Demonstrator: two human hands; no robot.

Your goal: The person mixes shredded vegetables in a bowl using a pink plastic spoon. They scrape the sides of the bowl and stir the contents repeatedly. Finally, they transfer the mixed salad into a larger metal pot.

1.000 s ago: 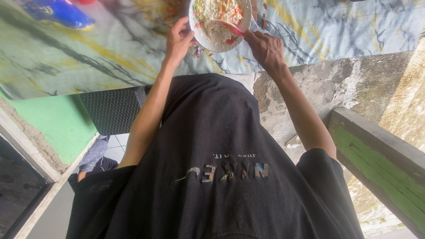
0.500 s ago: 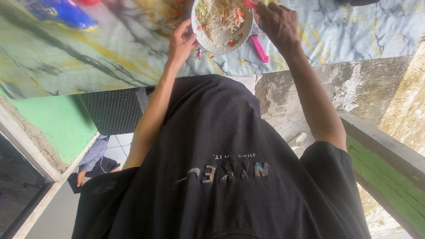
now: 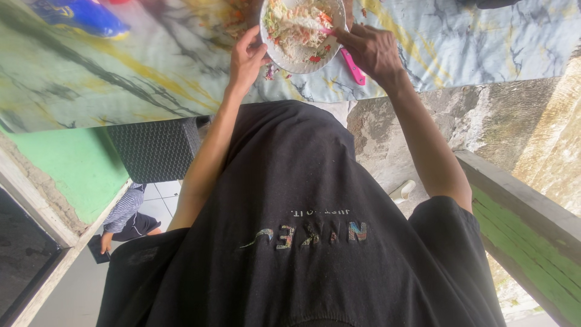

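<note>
Marbled in green, yellow and pale blue, the worktop [image 3: 121, 66] filled the top of the view, and a white bowl [image 3: 302, 57] of shredded, mixed food with red and orange bits sat on it near the front edge. Left hand [image 3: 247, 57] was right up against the bowl's rim on the left side, its fingers curled and touching the rim, steadying it. Right hand [image 3: 372, 51] came in from the other side, fingers closed around a pale utensil [image 3: 305, 23] whose working end lay across the food in the bowl; whether it was a spoon or a fork could not be told. Just beside the bowl, partly under that right hand, a pink tool [image 3: 353, 66] lay flat on the worktop. A few scraps of food [image 3: 269, 72] lay spilled on the worktop by the bowl's lower left rim. Far left at the top, a blue shoe [image 3: 85, 17] with a yellow sole sat well apart from the bowl. Below the hands, a black shirt [image 3: 302, 242] took up most of the picture. Down at the lower left, another person [image 3: 124, 215] in striped clothing was partly in view on a tiled floor. On the right ran a green wooden rail [image 3: 526, 230].
</note>
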